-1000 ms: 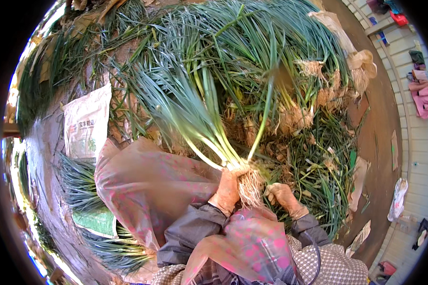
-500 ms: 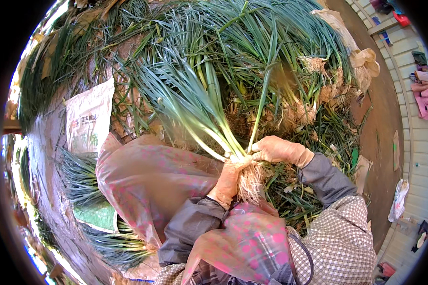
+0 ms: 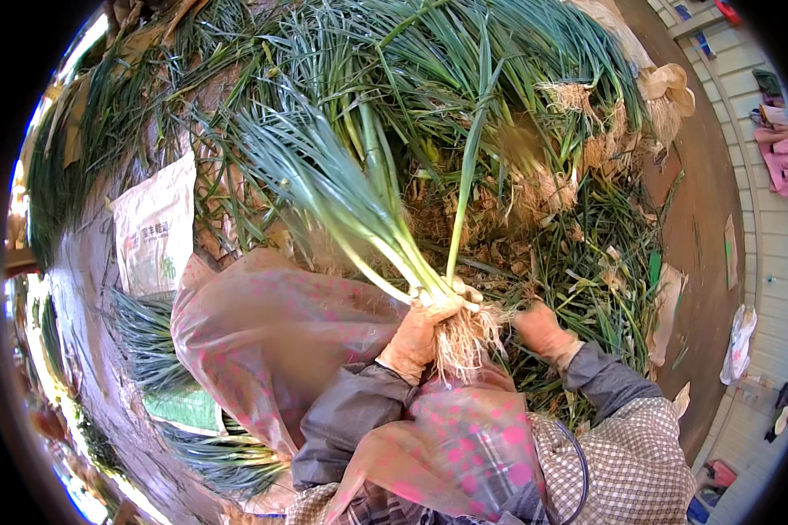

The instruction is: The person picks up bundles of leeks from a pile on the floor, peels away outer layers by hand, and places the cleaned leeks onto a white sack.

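Observation:
My left hand (image 3: 416, 335), in an orange-tan glove, is closed round the white stems of a bunch of green onions (image 3: 416, 262) just above their stringy roots (image 3: 464, 339). The long leaves fan up and away to the left, while one stalk (image 3: 466, 201) stands apart on the right. My right hand (image 3: 543, 331), gloved alike, is just right of the roots and apart from the bunch. Its fingers are curled in, and whether they hold anything is hidden.
A pile of green onions (image 3: 534, 61) stretches across the far side, over loose trimmed leaves (image 3: 604, 262). On the left lie a white printed sack (image 3: 156, 232), tied bundles (image 3: 149, 337) and a green sack (image 3: 184, 408). A pink-dotted plastic sheet (image 3: 271, 324) covers my lap.
My right hand has let go of the bunch's stems and moved right and down, toward me. My left hand keeps its grip in nearly the same place.

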